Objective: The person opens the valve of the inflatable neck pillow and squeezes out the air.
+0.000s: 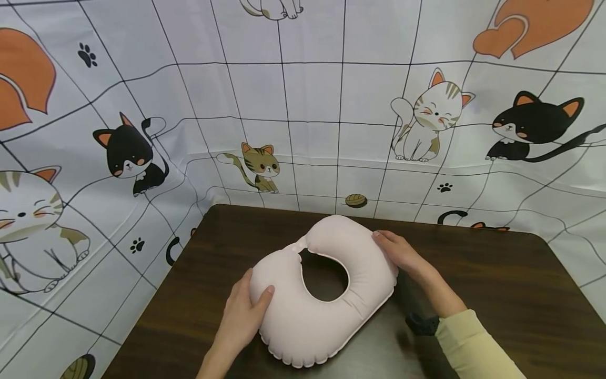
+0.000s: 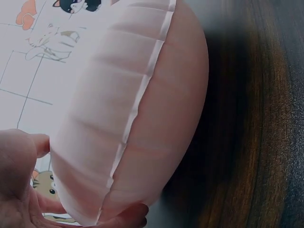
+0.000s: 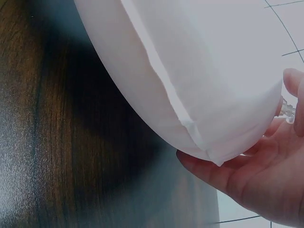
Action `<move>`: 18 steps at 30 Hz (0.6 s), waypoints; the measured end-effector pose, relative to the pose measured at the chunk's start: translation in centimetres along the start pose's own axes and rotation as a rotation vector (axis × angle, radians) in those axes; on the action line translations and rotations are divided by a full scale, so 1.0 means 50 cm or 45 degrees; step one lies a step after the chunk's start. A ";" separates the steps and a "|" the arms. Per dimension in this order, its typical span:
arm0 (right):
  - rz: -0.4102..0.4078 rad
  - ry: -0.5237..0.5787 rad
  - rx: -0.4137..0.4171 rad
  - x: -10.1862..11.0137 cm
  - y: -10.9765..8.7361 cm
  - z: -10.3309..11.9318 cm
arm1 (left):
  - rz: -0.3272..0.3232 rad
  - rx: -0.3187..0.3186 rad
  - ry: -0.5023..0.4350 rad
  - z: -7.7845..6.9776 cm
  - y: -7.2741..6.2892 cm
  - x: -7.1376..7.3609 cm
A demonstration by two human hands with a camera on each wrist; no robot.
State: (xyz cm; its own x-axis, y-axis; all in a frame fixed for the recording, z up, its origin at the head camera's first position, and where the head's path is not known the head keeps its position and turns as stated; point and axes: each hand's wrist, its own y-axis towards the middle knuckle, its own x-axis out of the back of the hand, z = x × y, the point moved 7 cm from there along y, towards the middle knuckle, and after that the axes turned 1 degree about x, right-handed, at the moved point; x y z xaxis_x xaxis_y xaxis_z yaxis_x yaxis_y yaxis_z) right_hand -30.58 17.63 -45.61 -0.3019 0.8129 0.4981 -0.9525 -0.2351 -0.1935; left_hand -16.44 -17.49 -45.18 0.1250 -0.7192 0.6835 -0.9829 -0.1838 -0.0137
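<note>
A pale pink inflatable neck pillow [image 1: 326,321], puffed up and U-shaped, is held over the dark table with its two ends close together at the far left. My left hand [image 1: 243,310] grips its left side, thumb on top and fingers round the edge. On the far right side, my right hand [image 1: 402,255] holds the rim, its thumb on the upper face. Fingers [image 3: 209,171] of that hand reach beneath the seam in the right wrist view, where a small clear valve [image 3: 286,110] shows beside the thumb. The left wrist view shows the pillow's puckered side seam [image 2: 137,109].
The brown wood-grain table [image 1: 497,273] extends on both sides of the pillow. A white sheet [image 1: 312,95] with grid lines and cartoon cats hangs behind the table and along its left. A dark object [image 1: 421,323] sits beside the right wrist at the yellow sleeve [image 1: 473,342].
</note>
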 end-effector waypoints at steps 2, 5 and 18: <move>0.007 0.004 -0.002 0.001 -0.004 0.000 | -0.012 -0.011 -0.004 0.001 0.002 -0.003; 0.012 -0.003 0.007 0.004 -0.009 -0.001 | -0.013 -0.023 -0.007 0.002 0.008 -0.006; 0.000 -0.051 0.055 0.023 -0.046 -0.011 | 0.011 -0.145 -0.006 -0.016 0.059 -0.015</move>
State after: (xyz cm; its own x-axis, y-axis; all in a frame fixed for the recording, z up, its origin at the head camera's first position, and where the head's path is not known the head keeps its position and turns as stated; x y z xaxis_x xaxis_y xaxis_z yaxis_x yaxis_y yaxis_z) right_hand -28.72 19.38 -45.05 -0.3028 0.7909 0.5318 -0.9530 -0.2587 -0.1578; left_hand -19.52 -16.96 -45.12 0.1167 -0.7238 0.6801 -0.9929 -0.1004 0.0636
